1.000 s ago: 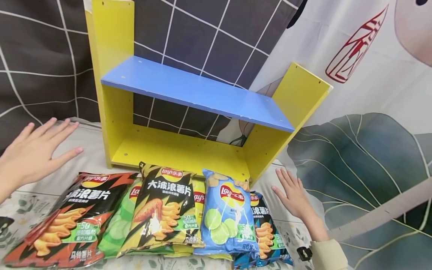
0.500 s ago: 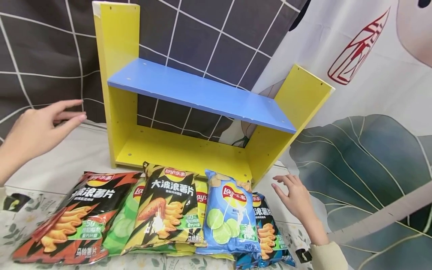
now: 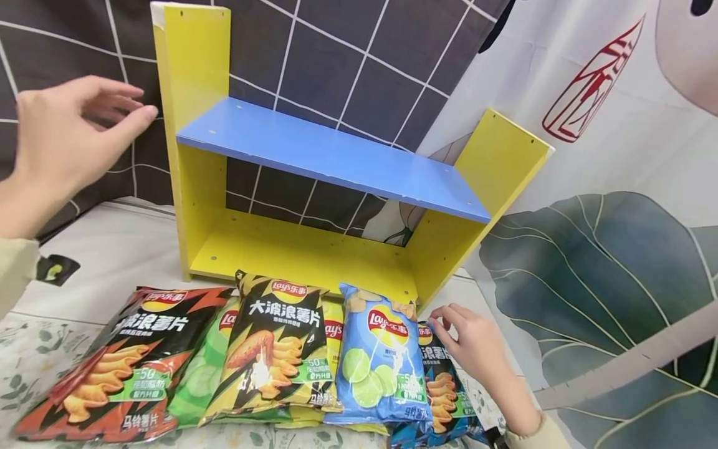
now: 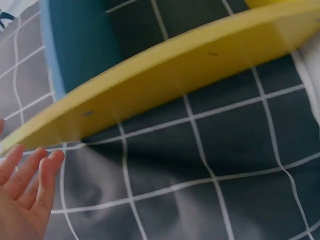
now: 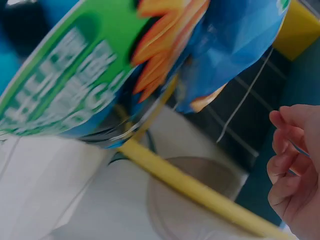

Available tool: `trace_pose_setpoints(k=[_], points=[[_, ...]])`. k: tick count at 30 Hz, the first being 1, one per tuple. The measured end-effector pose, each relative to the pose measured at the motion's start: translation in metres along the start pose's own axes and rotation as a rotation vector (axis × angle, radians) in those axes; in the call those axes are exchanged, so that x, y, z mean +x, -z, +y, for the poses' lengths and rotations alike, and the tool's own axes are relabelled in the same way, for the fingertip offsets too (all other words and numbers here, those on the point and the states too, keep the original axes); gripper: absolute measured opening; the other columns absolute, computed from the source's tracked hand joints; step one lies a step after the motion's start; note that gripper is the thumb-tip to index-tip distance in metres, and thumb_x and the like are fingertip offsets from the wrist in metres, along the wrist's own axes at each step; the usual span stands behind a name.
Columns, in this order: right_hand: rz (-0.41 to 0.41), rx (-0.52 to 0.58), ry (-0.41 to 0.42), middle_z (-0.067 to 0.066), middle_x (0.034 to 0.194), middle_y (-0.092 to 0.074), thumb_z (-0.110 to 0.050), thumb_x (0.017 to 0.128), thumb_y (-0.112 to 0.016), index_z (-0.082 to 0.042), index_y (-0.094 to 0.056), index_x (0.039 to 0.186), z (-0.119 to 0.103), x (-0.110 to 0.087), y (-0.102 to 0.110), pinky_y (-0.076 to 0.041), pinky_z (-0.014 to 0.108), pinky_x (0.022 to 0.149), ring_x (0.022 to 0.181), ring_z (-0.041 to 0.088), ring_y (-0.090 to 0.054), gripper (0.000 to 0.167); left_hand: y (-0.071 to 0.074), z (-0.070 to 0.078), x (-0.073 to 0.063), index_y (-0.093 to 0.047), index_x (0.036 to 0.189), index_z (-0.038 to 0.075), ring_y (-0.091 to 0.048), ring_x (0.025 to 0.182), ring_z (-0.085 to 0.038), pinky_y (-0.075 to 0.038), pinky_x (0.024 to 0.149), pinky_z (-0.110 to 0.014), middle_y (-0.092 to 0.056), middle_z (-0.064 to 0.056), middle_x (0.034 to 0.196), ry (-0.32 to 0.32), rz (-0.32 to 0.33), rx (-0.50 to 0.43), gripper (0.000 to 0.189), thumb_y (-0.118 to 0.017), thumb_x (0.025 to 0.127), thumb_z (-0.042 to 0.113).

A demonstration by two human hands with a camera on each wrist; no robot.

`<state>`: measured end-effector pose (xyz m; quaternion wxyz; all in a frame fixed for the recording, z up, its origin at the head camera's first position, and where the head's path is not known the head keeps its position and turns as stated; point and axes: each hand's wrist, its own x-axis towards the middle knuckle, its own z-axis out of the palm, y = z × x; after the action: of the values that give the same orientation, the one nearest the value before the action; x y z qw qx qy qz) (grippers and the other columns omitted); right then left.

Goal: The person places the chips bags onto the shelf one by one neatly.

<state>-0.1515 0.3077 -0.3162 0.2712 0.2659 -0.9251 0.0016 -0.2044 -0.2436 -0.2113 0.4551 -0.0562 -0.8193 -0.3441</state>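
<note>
My left hand (image 3: 67, 134) hovers beside the upper left side panel of a yellow and blue shelf (image 3: 331, 162), fingers loosely bent and holding nothing. In the left wrist view, its fingertips (image 4: 52, 160) lie near the end of the yellow panel (image 4: 165, 70); contact cannot be told. My right hand (image 3: 473, 343) is over the top corner of a black-and-blue chip bag (image 3: 440, 380) at the row's right end. The right wrist view has the fingers (image 5: 282, 165) loosely curled, with no bag visible between them.
Before the shelf lie a red-black chip bag (image 3: 118, 368), a green one (image 3: 199, 374), a gold-black one (image 3: 275, 349), a yellow one (image 3: 333, 330) and a light blue one (image 3: 381, 355). A dark checked cloth (image 3: 331, 50) hangs behind. The right-hand cloth (image 3: 578, 262) has leaf prints.
My left hand has risen from beside the shelf's base to its upper left side, its spread fingers bending. My right hand has moved left to the black-and-blue bag's top, fingers curling.
</note>
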Motion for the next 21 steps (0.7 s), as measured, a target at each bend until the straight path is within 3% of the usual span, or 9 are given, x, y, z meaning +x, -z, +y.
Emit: trace_pose_setpoints(k=[4,5,8,11,15,18,21], points=[[-0.021,0.019,0.067,-0.008,0.073,-0.063,-0.019,0.074,-0.081,-0.018,-0.069,0.086,-0.016,-0.001,0.005,-0.036,0.010,0.048,0.055,0.000,-0.045,0.017,-0.002,0.011,0.014,-0.061,0.126,0.008,-0.037,0.069,0.030,-0.026,0.064,-0.006,-0.038,0.048,0.078,0.054,-0.071,0.005,0.050,-0.065,0.086,0.038],[-0.023,0.037,0.085,-0.009,0.074,-0.063,-0.019,0.074,-0.080,-0.019,-0.069,0.087,-0.020,-0.001,0.006,-0.037,0.009,0.049,0.056,0.000,-0.046,0.017,-0.003,0.013,0.017,-0.060,0.128,0.009,-0.036,0.069,0.030,-0.026,0.065,-0.006,-0.046,0.043,0.083,0.063,-0.085,0.015,0.051,-0.065,0.086,0.038],[0.004,0.087,0.152,-0.012,0.075,-0.063,-0.019,0.073,-0.080,-0.021,-0.069,0.086,-0.032,-0.003,0.009,-0.038,0.006,0.050,0.058,-0.001,-0.049,0.017,-0.005,0.019,0.023,-0.053,0.134,0.010,-0.033,0.069,0.030,-0.025,0.066,-0.005,-0.067,0.013,0.108,0.079,-0.130,0.023,0.055,-0.063,0.088,0.037],[0.044,0.134,0.226,-0.012,0.077,-0.064,-0.021,0.074,-0.079,-0.021,-0.068,0.087,-0.042,-0.006,0.011,-0.042,0.007,0.053,0.064,0.001,-0.053,0.017,-0.008,0.022,0.029,-0.047,0.138,0.008,-0.031,0.069,0.028,-0.024,0.065,-0.003,-0.061,-0.023,0.128,0.082,-0.164,0.034,0.058,-0.061,0.090,0.035],[0.051,0.146,0.288,-0.012,0.084,-0.066,-0.029,0.080,-0.075,-0.022,-0.070,0.092,-0.054,-0.011,0.014,-0.052,0.014,0.060,0.074,0.004,-0.059,0.015,-0.012,0.022,0.035,-0.046,0.139,0.008,-0.032,0.066,0.027,-0.026,0.064,-0.001,-0.059,-0.027,0.129,0.102,-0.169,0.013,0.058,-0.061,0.090,0.034],[-0.006,0.147,0.300,-0.015,0.092,-0.067,-0.035,0.083,-0.072,-0.025,-0.069,0.099,-0.060,-0.013,0.015,-0.056,0.019,0.066,0.085,0.005,-0.062,0.019,-0.015,0.021,0.039,-0.047,0.137,0.008,-0.036,0.064,0.028,-0.029,0.062,0.003,-0.059,-0.027,0.129,0.128,-0.155,-0.021,0.055,-0.061,0.089,0.031],[-0.073,0.174,0.293,-0.017,0.102,-0.066,-0.038,0.083,-0.072,-0.028,-0.068,0.107,-0.064,-0.016,0.015,-0.056,0.020,0.071,0.094,0.004,-0.061,0.026,-0.017,0.021,0.042,-0.049,0.134,0.008,-0.041,0.063,0.027,-0.034,0.059,0.005,-0.064,-0.018,0.126,0.144,-0.137,-0.063,0.052,-0.062,0.088,0.027]])
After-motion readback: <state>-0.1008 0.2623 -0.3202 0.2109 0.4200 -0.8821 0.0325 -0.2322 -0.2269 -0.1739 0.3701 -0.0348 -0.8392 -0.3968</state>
